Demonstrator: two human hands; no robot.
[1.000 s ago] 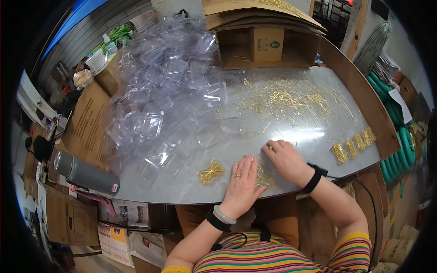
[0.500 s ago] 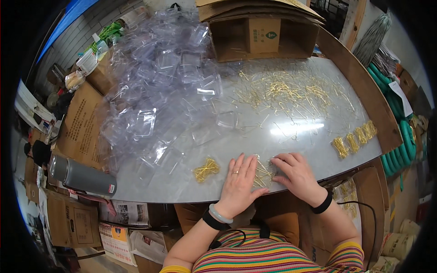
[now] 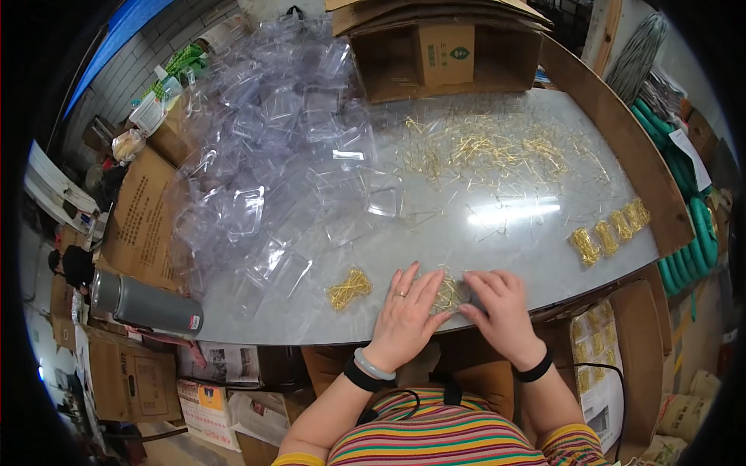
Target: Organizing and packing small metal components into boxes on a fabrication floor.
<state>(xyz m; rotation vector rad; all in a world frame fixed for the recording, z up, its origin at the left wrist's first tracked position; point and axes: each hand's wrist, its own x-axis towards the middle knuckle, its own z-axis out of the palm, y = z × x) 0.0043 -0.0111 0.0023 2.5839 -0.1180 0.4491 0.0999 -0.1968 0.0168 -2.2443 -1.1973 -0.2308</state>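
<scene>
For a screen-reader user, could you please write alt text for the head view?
A person's left hand and right hand press flat on a small pile of gold pins at the near edge of a grey table. Another gold bundle lies left; clear plastic cases heap behind, loose pins scatter beyond.

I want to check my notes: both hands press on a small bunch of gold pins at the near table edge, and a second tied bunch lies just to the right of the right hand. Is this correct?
Not quite. In the head view, the second tied bunch lies left of the left hand, not right of the right hand. Both hands do rest on a small bunch of gold pins near the table edge.
</scene>
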